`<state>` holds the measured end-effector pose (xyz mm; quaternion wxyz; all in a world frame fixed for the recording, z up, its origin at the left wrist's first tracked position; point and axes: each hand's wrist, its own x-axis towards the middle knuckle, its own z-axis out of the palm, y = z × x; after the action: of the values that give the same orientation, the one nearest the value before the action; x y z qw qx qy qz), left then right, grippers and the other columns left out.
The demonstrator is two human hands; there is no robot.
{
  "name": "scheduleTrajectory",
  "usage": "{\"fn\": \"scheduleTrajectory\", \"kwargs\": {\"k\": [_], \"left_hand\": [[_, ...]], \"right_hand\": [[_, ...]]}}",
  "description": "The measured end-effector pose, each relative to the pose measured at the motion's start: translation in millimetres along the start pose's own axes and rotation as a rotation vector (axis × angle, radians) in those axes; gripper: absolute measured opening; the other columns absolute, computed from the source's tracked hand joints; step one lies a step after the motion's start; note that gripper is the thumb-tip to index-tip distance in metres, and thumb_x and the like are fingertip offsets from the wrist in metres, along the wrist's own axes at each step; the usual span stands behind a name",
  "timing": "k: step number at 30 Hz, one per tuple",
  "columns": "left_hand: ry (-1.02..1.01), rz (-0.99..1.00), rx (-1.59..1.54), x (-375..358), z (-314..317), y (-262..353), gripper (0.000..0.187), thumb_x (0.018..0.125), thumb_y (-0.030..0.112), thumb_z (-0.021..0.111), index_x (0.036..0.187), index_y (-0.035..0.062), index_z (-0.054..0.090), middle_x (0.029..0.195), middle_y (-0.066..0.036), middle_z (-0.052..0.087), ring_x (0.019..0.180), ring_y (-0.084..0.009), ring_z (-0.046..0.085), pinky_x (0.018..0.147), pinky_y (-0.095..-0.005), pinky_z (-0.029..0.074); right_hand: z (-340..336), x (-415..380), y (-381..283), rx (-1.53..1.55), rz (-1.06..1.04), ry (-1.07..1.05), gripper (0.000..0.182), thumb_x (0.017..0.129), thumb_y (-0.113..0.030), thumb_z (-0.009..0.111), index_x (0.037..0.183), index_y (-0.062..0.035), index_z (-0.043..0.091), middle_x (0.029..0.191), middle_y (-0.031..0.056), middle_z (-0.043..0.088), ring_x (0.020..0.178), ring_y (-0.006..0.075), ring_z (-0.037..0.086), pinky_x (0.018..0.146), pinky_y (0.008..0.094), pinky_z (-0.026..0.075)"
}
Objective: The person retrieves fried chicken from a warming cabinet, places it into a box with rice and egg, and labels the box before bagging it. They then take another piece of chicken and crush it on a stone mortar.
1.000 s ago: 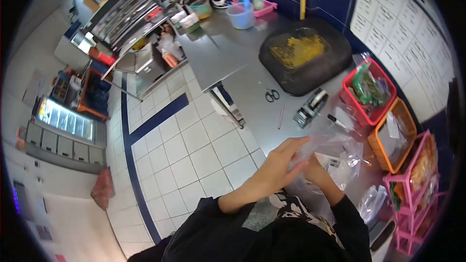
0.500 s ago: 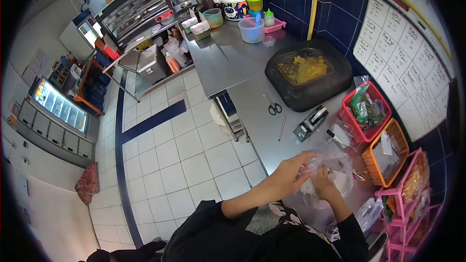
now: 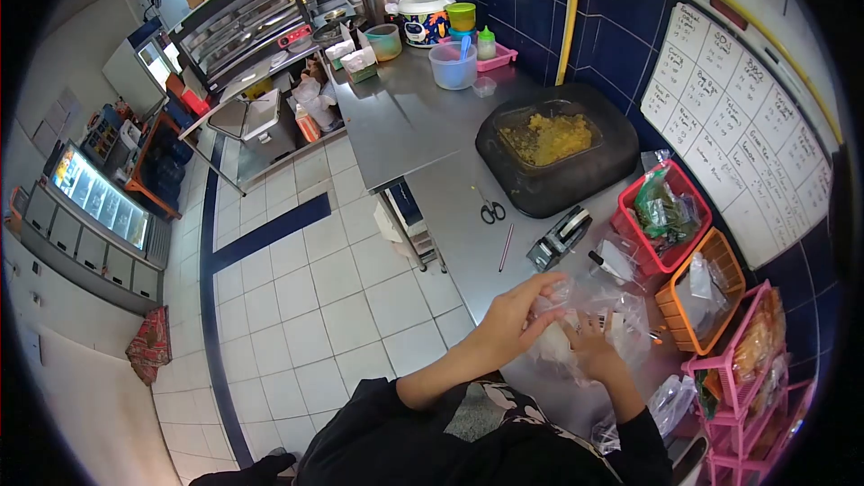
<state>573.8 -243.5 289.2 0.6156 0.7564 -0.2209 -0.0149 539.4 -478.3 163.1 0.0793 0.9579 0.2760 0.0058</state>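
Note:
A clear plastic bag lies crumpled on the steel counter, with something whitish in or under it that I cannot make out. At its left edge my left hand is closed, thumb and fingers gripping the plastic. My right hand lies over the bag's middle, fingers spread and pressing down. Just beyond the bag are a black tape dispenser, a pen, and black-handled scissors. A black marker with a white barrel lies near the bag's far side.
A dark tray with yellow food sits farther back. Along the right stand a red basket, an orange basket and a pink rack. More plastic bags lie near my right forearm. The steel counter's left edge drops to tiled floor.
My right hand's fingers have spread out flatter over the bag. My left hand still grips the bag's edge. The whole view has shifted slightly.

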Motion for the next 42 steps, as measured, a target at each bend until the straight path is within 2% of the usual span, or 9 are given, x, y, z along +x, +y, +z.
{"fn": "scheduleTrajectory", "kwargs": {"k": [2,6,11,18,21,26,32,33,42], "left_hand": [[0.035,0.051,0.051,8,-3,-2,0.047,0.079,0.001,0.062,0.123,0.0081,0.046,0.094,-0.010,0.059,0.058,-0.0140,0.053,0.056,-0.0251,0.044],[0.141,0.264,0.213,31,-11,-6,0.049,0.079,-0.007,0.057,0.124,0.0059,0.044,0.107,-0.012,0.054,0.067,-0.0189,0.059,0.060,-0.0265,0.046],[0.144,0.379,0.208,57,-4,0,0.048,0.079,-0.011,0.053,0.123,0.0044,0.044,0.120,-0.015,0.044,0.089,-0.0227,0.058,0.065,-0.0270,0.047],[-0.012,0.361,0.022,74,16,19,0.049,0.077,-0.006,0.055,0.122,0.0080,0.045,0.114,-0.013,0.043,0.093,-0.0200,0.049,0.076,-0.0275,0.043],[-0.125,0.394,-0.121,80,31,23,0.050,0.076,-0.005,0.053,0.123,0.0104,0.045,0.111,-0.012,0.040,0.096,-0.0212,0.045,0.079,-0.0279,0.040],[-0.129,0.613,-0.060,85,61,4,0.049,0.078,-0.007,0.050,0.123,0.0102,0.044,0.114,-0.012,0.036,0.101,-0.0232,0.044,0.083,-0.0310,0.039],[-0.239,0.545,-0.200,81,66,9,0.043,0.081,-0.010,0.046,0.120,0.0081,0.044,0.119,-0.012,0.035,0.108,-0.0240,0.044,0.087,-0.0343,0.039],[-0.239,0.568,-0.192,80,65,13,0.041,0.081,-0.009,0.046,0.118,0.0079,0.045,0.120,-0.012,0.035,0.107,-0.0239,0.044,0.086,-0.0336,0.040],[-0.344,0.597,-0.266,76,65,14,0.035,0.083,-0.002,0.052,0.116,0.0077,0.043,0.123,-0.013,0.037,0.116,-0.0275,0.042,0.088,-0.0339,0.040]], "right_hand": [[-70,0,3,0.394,0.209,-0.207,0.082,0.064,-0.040,0.072,0.133,-0.0130,0.038,0.130,0.0211,0.036,0.124,0.0397,0.031,0.100,0.0638,0.016],[-85,-40,48,0.273,0.330,-0.194,0.073,0.064,-0.046,0.072,0.123,-0.0095,0.049,0.117,0.0214,0.049,0.115,0.0343,0.043,0.096,0.0532,0.031],[-130,-75,59,0.261,0.607,-0.153,0.051,0.065,-0.047,0.071,0.081,0.0008,0.063,0.083,0.0184,0.061,0.070,0.0315,0.061,0.066,0.0373,0.047],[-248,-72,22,0.450,0.183,-0.670,0.027,0.068,-0.024,0.071,0.087,-0.0056,0.062,0.083,0.0117,0.063,0.066,0.0302,0.062,0.055,0.0395,0.048],[-218,-77,26,0.863,-0.249,-0.583,0.070,0.064,-0.011,0.065,0.128,-0.0037,0.036,0.115,0.0186,0.045,0.105,0.0374,0.044,0.092,0.0428,0.034],[-224,-57,16,0.950,-0.304,-0.479,0.066,0.060,0.001,0.061,0.122,-0.0028,0.041,0.103,0.0192,0.046,0.095,0.0375,0.048,0.082,0.0403,0.041],[-214,-41,15,0.405,-0.238,0.218,0.039,0.067,0.002,0.059,0.105,-0.0054,0.054,0.088,0.0097,0.055,0.082,0.0269,0.056,0.068,0.0385,0.046],[-206,-39,15,0.244,-0.212,0.305,0.033,0.065,-0.015,0.072,0.093,-0.0069,0.057,0.079,0.0077,0.058,0.065,0.0278,0.059,0.050,0.0347,0.048],[-147,-42,19,0.463,0.091,0.522,0.056,0.058,0.008,0.067,0.108,-0.0019,0.044,0.092,0.0131,0.053,0.066,0.0241,0.057,0.058,0.0302,0.045]]}}
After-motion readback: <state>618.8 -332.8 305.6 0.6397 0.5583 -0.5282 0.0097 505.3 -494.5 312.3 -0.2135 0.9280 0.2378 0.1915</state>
